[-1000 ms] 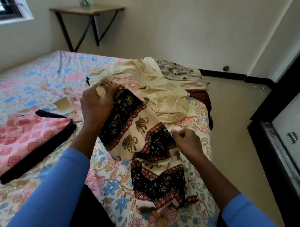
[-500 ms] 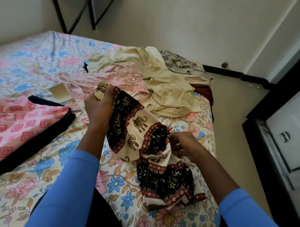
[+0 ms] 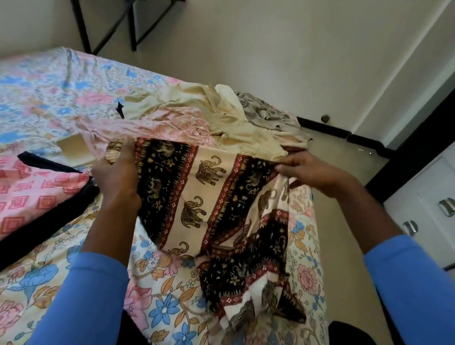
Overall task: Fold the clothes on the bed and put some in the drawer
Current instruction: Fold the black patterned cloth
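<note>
- Floral bedding in pink, blue and cream is spread over the bed (image 3: 45, 295), and a pale wall is seen behind it.
- An elephant-print garment (image 3: 196, 199) in cream, black and red is held stretched between both hands just above the sheet. Its lower part is draped in loose folds on the bed, nearer the person.
- The upper left corner of the elephant-print garment is gripped by the left hand (image 3: 115, 176), with the fingers curled round the bunched edge.
- Its upper right edge is pinched by the right hand (image 3: 309, 169), with the fingertips drawn narrow on the cloth.
- To the left of the elephant-print garment, a folded pink garment (image 3: 28, 194) with dark trim is laid flat.
- Beyond the elephant-print garment, a crumpled pink cloth (image 3: 155, 125), a cream garment (image 3: 232, 125) and a grey garment (image 3: 265, 111) are heaped unfolded.
- To the right of the elephant-print garment, off the bed, a white drawer unit (image 3: 433, 191) with metal handles is seen.
</note>
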Tool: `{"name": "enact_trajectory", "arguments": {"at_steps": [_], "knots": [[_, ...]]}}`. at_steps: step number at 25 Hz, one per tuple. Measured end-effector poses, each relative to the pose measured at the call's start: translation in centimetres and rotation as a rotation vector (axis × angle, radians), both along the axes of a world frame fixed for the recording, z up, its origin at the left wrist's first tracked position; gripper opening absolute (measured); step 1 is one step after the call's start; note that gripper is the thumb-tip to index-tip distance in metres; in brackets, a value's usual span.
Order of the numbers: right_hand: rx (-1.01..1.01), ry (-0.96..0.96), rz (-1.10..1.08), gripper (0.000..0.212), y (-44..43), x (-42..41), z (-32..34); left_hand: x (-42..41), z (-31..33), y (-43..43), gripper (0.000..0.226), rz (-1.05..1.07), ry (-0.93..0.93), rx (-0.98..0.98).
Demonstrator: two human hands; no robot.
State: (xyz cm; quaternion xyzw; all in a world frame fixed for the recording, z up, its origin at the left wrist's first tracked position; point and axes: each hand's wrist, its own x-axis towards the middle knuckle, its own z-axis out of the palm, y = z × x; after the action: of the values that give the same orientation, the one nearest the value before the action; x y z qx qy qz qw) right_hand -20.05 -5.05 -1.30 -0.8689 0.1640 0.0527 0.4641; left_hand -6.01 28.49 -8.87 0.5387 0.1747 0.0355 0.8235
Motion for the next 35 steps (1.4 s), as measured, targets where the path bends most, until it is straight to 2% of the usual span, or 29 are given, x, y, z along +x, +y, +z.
{"name": "enact_trajectory", "arguments": {"at_steps": [2, 3, 6, 7, 9, 10, 12, 14, 16, 17, 18, 20, 22, 23, 25, 28, 30, 31, 32, 35], "knots": [[0.171, 0.039, -0.007, 0.022, -1.2, 2.6, 2.2, 0.3, -0.1, 0.2, 0.089, 0.014, 0.016, -0.009], [0.152, 0.027, -0.043, 0.021, -1.4, 3.8, 2.1, 0.3, -0.2, 0.3, 0.099, 0.007, 0.019, -0.027], [-0.351, -0.036, -0.126, 0.027, -0.7, 6.0, -2.1, 0.1, 0.1, 0.4, 0.12, -0.027, -0.007, -0.064], [-0.356, 0.047, -0.115, 0.031, 0.0, 5.8, -4.2, 0.0, 0.1, 0.5, 0.118, -0.05, 0.003, -0.066], [-0.232, 0.276, -0.023, 0.032, 1.3, 4.4, -7.8, 0.3, -0.2, 0.4, 0.089, -0.072, 0.01, -0.064], [-0.209, 0.281, 0.005, 0.029, 1.8, 3.7, -9.3, 0.5, -0.3, 0.5, 0.068, -0.067, -0.003, -0.043], [-0.183, 0.063, -0.079, 0.014, 3.4, 1.6, -10.7, 0.7, -0.4, 0.2, 0.036, -0.077, -0.022, 0.015], [-0.242, -0.19, -0.059, 0.017, 6.7, -1.4, -11.0, 1.1, -0.7, 0.3, 0.023, -0.08, -0.009, 0.102], [-0.368, -0.197, 0.293, 0.018, 10.2, -4.6, -11.0, 1.7, -0.8, 0.3, 0.015, -0.071, 0.02, 0.137], [-0.494, -0.125, 0.468, 0.011, 11.4, -5.8, -11.5, 1.8, -0.8, 0.3, 0.014, -0.058, 0.032, 0.151], [-0.571, -0.108, 0.55, 0.002, 12.0, -6.5, -12.2, 1.9, -0.8, 0.2, 0.014, -0.046, 0.044, 0.153], [-0.593, -0.103, 0.413, 0.022, 12.5, -6.5, -13.0, 2.0, -0.9, -0.1, 0.017, -0.048, 0.067, 0.11], [-0.47, -0.125, 0.122, 0.027, 13.4, -5.6, -13.3, 1.8, -0.9, -0.1, 0.02, -0.051, 0.079, 0.068], [-0.377, -0.105, -0.009, 0.029, 13.9, -5.1, -13.0, 1.8, -0.9, -0.1, 0.032, -0.065, 0.094, 0.04], [-0.196, 0.002, -0.209, 0.039, 14.3, -4.0, -12.9, 1.7, -0.9, 0.1, 0.071, -0.117, 0.134, -0.01], [0.04, 0.116, -0.305, 0.053, 14.5, -1.7, -12.8, 2.1, -1.6, 0.2, 0.074, -0.147, 0.115, 0.03], [0.239, 0.11, -0.382, 0.043, 14.2, 0.1, -12.7, 1.4, -1.5, 0.0, 0.094, -0.224, 0.065, 0.05], [0.345, 0.125, -0.438, 0.034, 13.6, 1.1, -12.8, 1.1, -1.7, -0.1, 0.097, -0.251, 0.027, 0.067], [0.444, 0.161, -0.492, 0.028, 12.9, 2.0, -12.7, 0.6, -1.3, -0.5, 0.087, -0.272, -0.013, 0.071], [0.727, 0.287, -0.576, 0.025, 11.0, 3.7, -12.4, -0.4, -0.4, -1.7, 0.027, -0.327, -0.084, 0.11]]}}
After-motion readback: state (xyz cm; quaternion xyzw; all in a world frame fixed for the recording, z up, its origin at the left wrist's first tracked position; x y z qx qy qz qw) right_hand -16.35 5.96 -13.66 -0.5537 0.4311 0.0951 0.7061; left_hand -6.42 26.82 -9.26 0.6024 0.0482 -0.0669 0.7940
